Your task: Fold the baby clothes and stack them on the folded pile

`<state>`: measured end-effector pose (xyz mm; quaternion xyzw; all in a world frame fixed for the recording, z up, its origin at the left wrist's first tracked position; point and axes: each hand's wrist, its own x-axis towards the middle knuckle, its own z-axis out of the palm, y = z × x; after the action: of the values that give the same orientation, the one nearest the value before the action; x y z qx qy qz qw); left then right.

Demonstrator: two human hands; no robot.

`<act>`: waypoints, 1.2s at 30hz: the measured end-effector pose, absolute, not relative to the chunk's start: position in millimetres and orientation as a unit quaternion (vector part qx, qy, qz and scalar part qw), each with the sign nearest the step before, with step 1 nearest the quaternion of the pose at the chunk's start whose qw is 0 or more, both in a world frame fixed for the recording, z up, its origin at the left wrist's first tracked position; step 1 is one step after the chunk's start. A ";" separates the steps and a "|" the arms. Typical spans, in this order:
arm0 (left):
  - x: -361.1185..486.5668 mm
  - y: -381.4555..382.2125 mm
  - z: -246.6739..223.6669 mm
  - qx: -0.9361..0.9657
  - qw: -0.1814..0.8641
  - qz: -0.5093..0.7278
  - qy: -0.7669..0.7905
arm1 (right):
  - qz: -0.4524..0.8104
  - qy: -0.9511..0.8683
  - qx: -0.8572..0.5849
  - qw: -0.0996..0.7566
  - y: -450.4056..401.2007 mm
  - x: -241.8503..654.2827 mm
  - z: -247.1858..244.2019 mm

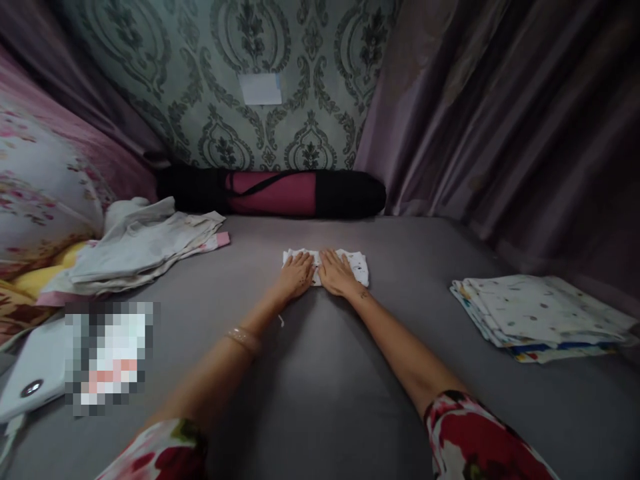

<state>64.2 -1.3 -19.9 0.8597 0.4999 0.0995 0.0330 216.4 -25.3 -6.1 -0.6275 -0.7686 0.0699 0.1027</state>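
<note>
A small white cloth with dark specks lies folded into a flat oblong on the grey bed sheet. My left hand rests palm down on its left part, fingers stretched out. Flat on the middle of the cloth lies my right hand, its fingers also extended and slightly spread. Both hands touch the cloth from above without gripping it, and they hide much of its surface. A thin white string shows on the sheet just below my left wrist.
Folded printed cloths are stacked at the right. Loosely piled pale clothes lie at the left, near a floral pillow. A white power bank with a cable and a blurred-out item sit front left. A black and maroon bag lies along the wall.
</note>
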 end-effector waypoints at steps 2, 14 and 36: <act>61.8 -0.8 -18.3 0.848 0.004 0.116 0.517 | 0.045 -0.749 -0.650 0.121 -26.2 221.2 -7.1; 48.8 11.6 -32.8 0.814 0.033 0.089 0.573 | 0.033 -0.700 -0.707 0.100 -33.9 260.6 -12.8; 61.3 30.5 -15.3 0.863 0.072 0.048 0.498 | 0.058 -0.786 -0.611 0.080 -12.3 273.0 -13.3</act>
<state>61.3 30.5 -15.3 0.8627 0.4982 0.0482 0.0719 273.0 -12.3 -13.3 -0.6107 -0.7856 0.0584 0.0804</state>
